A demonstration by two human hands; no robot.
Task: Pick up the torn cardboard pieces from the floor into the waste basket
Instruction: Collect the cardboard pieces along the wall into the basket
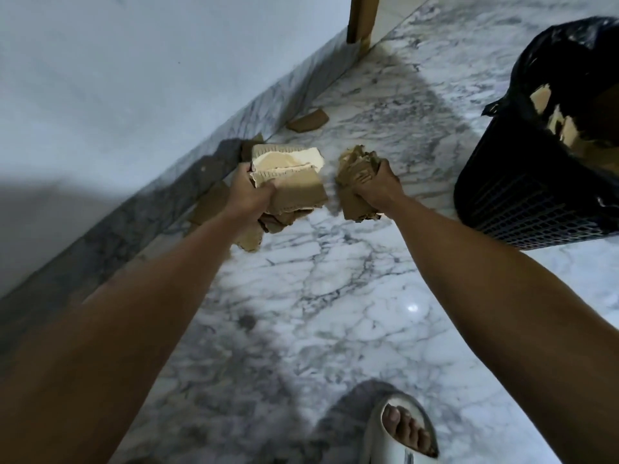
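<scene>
My left hand (249, 192) grips a stack of torn brown cardboard pieces (291, 182), some showing pale inner faces. My right hand (373, 187) is closed around a crumpled bundle of cardboard scraps (351, 172). Both bundles hang above the marble floor, close together. The black mesh waste basket (522, 209), lined with a black bag, stands to the right of my right hand, with cardboard inside it (562, 128). More torn pieces lie on the floor by the wall: one flat piece (308, 121) farther off and another (209, 205) under my left forearm.
A grey-white wall (134, 78) with a marble skirting runs along the left. A wooden door frame (361, 18) stands at the top. My foot in a white slipper (402, 430) is at the bottom, on the white veined marble floor (335, 296).
</scene>
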